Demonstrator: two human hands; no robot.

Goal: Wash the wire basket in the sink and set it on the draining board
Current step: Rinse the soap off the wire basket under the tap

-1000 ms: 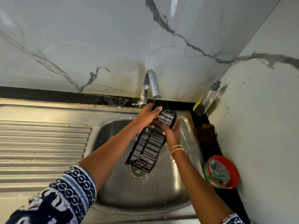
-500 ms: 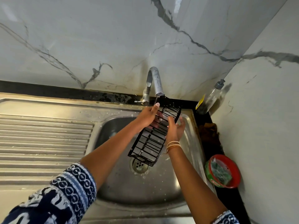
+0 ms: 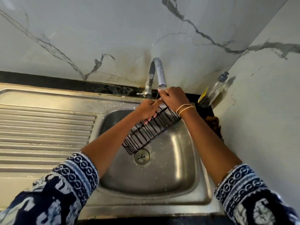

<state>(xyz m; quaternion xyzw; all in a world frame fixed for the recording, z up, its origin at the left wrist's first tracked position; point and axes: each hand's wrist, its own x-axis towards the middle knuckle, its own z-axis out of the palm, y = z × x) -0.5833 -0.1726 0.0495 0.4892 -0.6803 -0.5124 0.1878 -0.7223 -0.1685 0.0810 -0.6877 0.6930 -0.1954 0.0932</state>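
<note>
A: What's on the left?

B: The ribbed draining board (image 3: 45, 127), with nothing of the task on it yet. Next to it is the sink (image 3: 178, 159).

A: And the basket?

B: The black wire basket (image 3: 151, 132) hangs tilted over the sink bowl, its low end above the drain (image 3: 142, 156). The left hand (image 3: 148, 109) has its fingers curled round the upper rim.

A: The other hand?

B: The right hand (image 3: 173, 98) grips the basket's top end just under the tap (image 3: 158, 73), fingers bent and pressed together. A soap bottle (image 3: 212, 91) leans in the corner.
</note>
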